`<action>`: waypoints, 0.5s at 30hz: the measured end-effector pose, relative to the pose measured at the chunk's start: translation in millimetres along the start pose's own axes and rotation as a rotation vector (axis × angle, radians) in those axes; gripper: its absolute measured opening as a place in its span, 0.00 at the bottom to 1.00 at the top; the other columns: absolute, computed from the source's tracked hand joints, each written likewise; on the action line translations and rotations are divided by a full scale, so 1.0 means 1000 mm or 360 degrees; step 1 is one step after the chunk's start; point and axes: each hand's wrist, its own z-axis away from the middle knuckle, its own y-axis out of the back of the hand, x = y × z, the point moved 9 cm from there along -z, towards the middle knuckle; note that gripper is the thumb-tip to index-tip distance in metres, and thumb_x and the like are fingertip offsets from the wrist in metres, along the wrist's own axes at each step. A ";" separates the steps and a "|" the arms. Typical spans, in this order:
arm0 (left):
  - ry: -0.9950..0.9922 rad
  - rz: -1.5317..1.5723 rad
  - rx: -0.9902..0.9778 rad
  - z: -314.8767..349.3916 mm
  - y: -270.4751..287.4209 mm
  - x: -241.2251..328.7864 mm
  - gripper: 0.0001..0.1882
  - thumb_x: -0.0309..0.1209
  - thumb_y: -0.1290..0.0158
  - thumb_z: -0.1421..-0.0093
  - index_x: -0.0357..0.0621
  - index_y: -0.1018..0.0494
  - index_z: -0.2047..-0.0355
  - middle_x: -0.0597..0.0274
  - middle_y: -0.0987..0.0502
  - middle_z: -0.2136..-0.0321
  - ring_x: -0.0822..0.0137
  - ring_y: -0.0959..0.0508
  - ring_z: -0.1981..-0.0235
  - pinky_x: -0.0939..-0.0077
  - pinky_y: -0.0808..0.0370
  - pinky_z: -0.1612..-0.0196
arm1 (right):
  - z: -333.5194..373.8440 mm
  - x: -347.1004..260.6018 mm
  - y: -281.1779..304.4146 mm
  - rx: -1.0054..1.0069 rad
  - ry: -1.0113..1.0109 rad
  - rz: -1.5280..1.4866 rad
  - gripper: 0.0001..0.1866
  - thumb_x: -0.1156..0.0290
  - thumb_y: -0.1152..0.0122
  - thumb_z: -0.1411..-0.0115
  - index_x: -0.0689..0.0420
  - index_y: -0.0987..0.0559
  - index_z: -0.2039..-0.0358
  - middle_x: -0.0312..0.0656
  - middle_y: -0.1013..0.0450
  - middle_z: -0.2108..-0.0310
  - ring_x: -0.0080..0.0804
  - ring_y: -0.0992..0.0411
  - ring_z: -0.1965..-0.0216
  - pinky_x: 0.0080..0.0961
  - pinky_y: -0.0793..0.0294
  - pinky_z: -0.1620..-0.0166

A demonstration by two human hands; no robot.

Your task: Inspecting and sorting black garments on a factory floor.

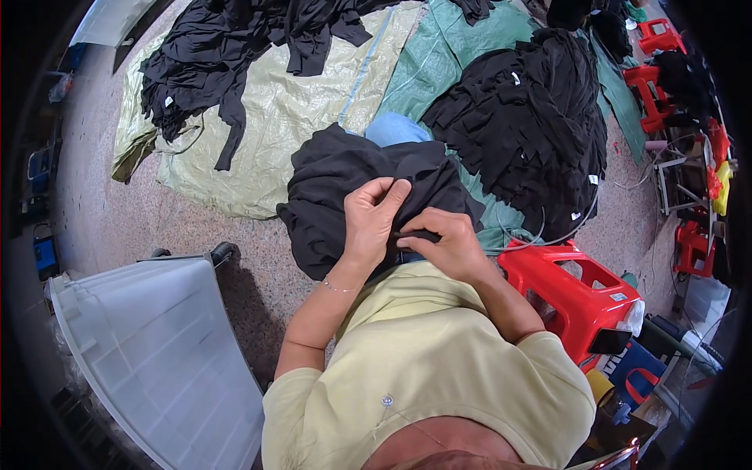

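A black cloth garment (pixel 325 176) lies bunched across my lap, over blue trousers (pixel 398 129) that show at one knee. My left hand (pixel 370 218) is closed on the garment, its thumb pressed against the curled fingers near the middle of the cloth. Just to the right and a little nearer to me, my right hand (pixel 448 239) pinches a folded bit of the same cloth between thumb and fingers. The two hands are close together. Whether any small tool sits inside either grip is hidden.
Large heaps of black garments lie on a yellowish sheet (pixel 290 141) ahead left and a green sheet (pixel 415 66) ahead right. A red plastic stool (pixel 548 270) stands close by my right side, with a dark phone-like object (pixel 609 342) beside it. At my left is a white plastic bin (pixel 168 345).
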 end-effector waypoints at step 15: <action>-0.0234 -0.0503 -0.0203 0.010 0.000 0.017 0.05 0.21 0.38 0.43 0.33 0.22 0.73 0.76 0.26 0.77 0.86 0.32 0.74 0.88 0.35 0.72 | 0.008 0.017 0.010 0.0524 -0.0123 -0.0363 0.07 0.84 0.36 0.47 0.62 0.22 0.66 0.39 0.27 0.70 0.26 0.27 0.68 0.22 0.29 0.64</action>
